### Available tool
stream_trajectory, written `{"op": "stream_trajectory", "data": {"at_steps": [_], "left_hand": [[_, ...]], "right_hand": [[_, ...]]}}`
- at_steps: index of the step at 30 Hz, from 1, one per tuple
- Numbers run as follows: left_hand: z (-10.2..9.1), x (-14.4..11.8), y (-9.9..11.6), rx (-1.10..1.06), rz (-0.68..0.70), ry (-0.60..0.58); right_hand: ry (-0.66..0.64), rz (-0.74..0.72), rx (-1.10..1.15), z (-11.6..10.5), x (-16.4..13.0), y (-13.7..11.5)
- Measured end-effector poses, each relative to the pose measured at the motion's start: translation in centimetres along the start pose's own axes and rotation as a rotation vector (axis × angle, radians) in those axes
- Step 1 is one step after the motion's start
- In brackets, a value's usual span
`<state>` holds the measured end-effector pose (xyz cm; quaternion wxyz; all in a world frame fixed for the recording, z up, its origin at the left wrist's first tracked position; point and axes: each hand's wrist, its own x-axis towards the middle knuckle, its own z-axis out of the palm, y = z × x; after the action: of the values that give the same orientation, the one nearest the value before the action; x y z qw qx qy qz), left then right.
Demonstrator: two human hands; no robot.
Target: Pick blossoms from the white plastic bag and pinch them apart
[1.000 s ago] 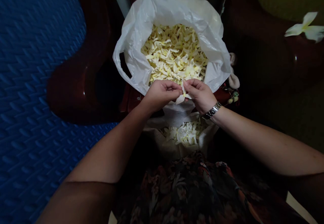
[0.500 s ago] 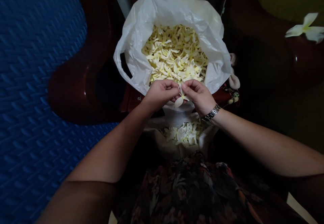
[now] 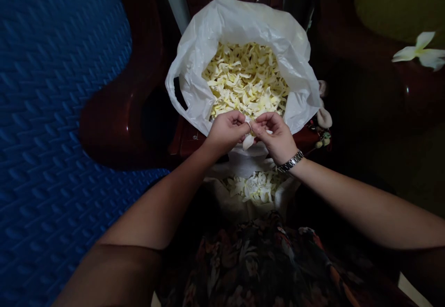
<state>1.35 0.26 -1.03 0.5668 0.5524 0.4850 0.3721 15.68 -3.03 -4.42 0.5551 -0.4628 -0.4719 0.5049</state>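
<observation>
Between my two hands, just over the near rim of a large white plastic bag (image 3: 194, 68), is a white flower (image 3: 248, 141), one petal hanging below the fingers. My left hand (image 3: 225, 130) pinches it from the left, closed at the fingertips. From the other side my right hand (image 3: 277, 136) grips it between thumb and fingers, the two hands' tips meeting. The fingers hide much of the flower. Yellowish-white blossoms (image 3: 246, 78) fill the large bag. Below my hands, a smaller whitish bag (image 3: 227, 200) contains more white flowers (image 3: 259, 186).
The large bag rests on a dark red wooden seat (image 3: 189, 140). Curved dark wooden armrests (image 3: 107, 117) stand at the sides. A single white flower (image 3: 419, 51) lies on the right armrest. Small stuffed trinkets (image 3: 324, 117) hang beside the bag. Blue textured matting (image 3: 41, 135) covers the left floor.
The view has shifted slightly, so the scene sits a little lower and to the right. My fingers have closed further over the flower, and less of it shows.
</observation>
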Motion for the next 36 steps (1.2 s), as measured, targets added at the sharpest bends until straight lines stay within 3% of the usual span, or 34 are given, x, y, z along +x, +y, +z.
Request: {"op": "stream_trajectory", "data": {"at_steps": [7,21,28,31,33,36], "left_hand": [[0.1,0.1,0.0,0.007,0.043,0.045],[-0.7,0.0,0.3,-0.067,-0.072,-0.104],[-2.1,0.5,0.0,0.025,0.040,0.016],[-2.7,0.3,0.2,0.069,0.032,0.044],[-3.1,0.1,0.4,0.132,-0.017,0.002],[-3.6,-0.2,0.4,0.264,-0.116,-0.194]], "right_hand": [[-0.085,0.040,-0.027,-0.4,0.2,0.1],[0.016,-0.308,-0.302,-1.1,0.4,-0.3],[0.145,-0.208,-0.080,-2.5,1.3,-1.3],[0.213,-0.213,-0.098,-3.8,1.9,-2.1],[0.161,-0.163,-0.122,-4.6,2.0,-2.5],[-0.068,0.026,-0.163,-5.4,1.6,-2.4]]}}
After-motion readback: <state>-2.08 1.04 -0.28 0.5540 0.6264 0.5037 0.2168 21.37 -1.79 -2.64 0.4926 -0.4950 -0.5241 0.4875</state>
